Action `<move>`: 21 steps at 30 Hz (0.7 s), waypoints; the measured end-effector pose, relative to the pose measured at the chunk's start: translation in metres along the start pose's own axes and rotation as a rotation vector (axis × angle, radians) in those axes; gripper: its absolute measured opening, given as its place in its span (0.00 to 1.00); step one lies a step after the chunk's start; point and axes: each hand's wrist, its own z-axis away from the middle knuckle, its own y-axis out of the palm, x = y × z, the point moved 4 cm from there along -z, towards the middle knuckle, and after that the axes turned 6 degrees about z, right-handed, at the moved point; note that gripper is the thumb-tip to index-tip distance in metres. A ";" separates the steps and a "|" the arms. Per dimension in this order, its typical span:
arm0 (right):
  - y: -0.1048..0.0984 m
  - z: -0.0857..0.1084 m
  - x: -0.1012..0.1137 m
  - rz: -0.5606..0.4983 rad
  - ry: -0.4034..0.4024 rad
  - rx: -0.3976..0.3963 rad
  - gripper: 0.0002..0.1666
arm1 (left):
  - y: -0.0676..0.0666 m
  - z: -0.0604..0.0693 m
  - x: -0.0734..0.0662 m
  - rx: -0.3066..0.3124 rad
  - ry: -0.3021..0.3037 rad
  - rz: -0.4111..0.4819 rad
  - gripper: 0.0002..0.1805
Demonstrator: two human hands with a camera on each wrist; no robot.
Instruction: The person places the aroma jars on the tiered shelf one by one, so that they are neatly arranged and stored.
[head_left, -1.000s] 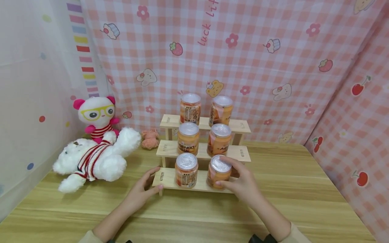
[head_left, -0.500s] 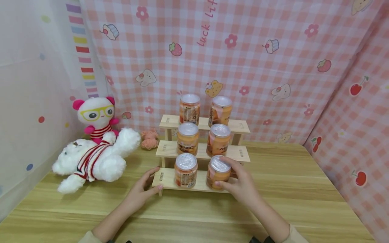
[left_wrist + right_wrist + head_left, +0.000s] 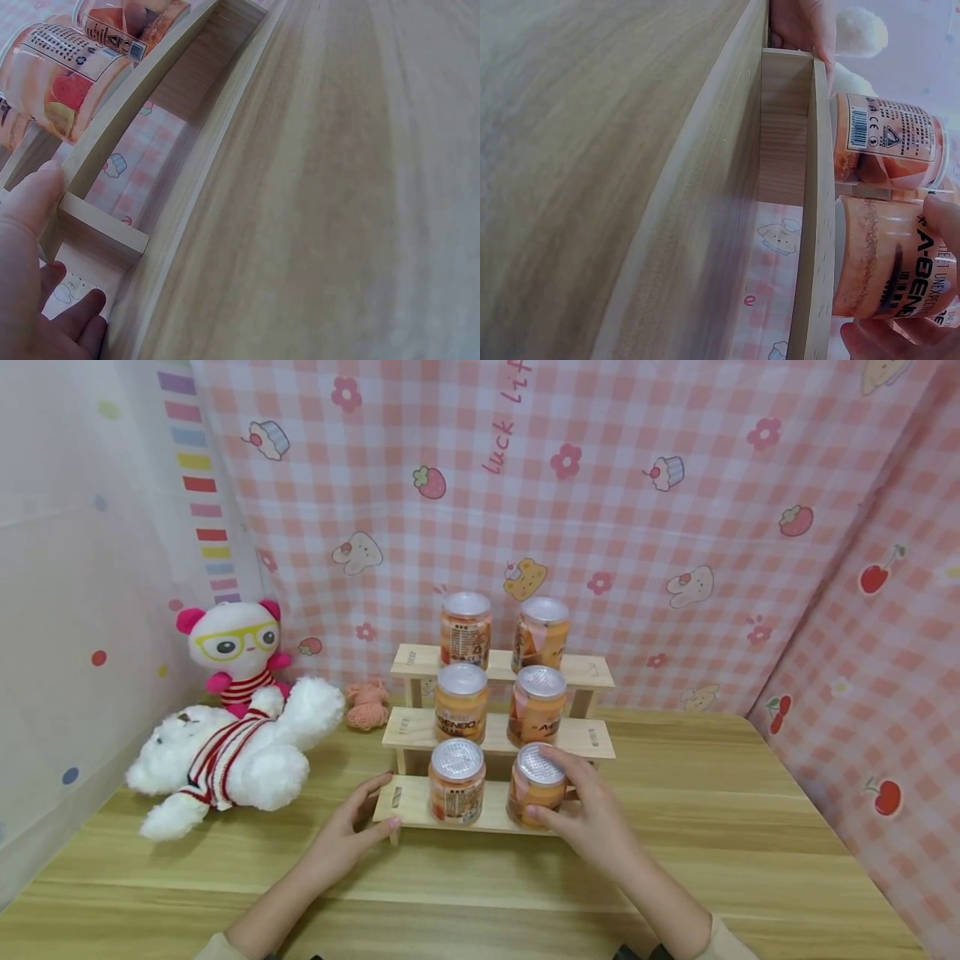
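A three-step wooden display rack [image 3: 397, 789] stands on the table, with two orange-labelled cans with silvery lids on each step. My right hand [image 3: 600, 814] grips the bottom right can [image 3: 536, 802], thumb at its front and a finger at the lid's edge. In the right wrist view that can [image 3: 885, 259] sits against the step between thumb and fingers. My left hand [image 3: 348, 835] holds the left end of the bottom step, thumb at the front corner and fingers at the back. Beside the gripped can stands the bottom left can [image 3: 457, 789].
On the middle step are a left can [image 3: 460, 706] and a right can [image 3: 536, 710]. The top step bears a left can [image 3: 465, 631] and a right can [image 3: 542, 635]. A white plush bear [image 3: 262, 768], a pink panda toy [image 3: 240, 647] and peach yarn [image 3: 367, 706] lie left.
The whole view has shifted slightly as the head moved. Both hands keep their places on the rack and the can; no can has visibly moved on the steps.
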 end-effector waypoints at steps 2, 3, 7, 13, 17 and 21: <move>0.000 0.000 0.000 0.010 -0.005 -0.006 0.47 | 0.000 0.000 0.000 -0.002 0.003 -0.009 0.37; 0.001 0.000 0.000 0.015 -0.006 -0.008 0.47 | 0.000 0.000 0.000 -0.004 0.003 -0.014 0.37; 0.002 0.000 0.000 0.032 0.002 -0.014 0.47 | -0.001 0.000 -0.003 -0.008 -0.004 -0.021 0.38; 0.002 0.001 0.002 0.070 0.006 -0.022 0.48 | 0.000 0.000 -0.009 0.001 0.008 -0.025 0.38; -0.001 0.002 0.003 0.056 0.023 -0.015 0.47 | -0.001 -0.001 -0.016 -0.005 0.029 -0.049 0.38; -0.007 0.004 0.003 0.046 0.038 -0.011 0.47 | -0.001 -0.001 -0.024 -0.010 0.034 -0.053 0.37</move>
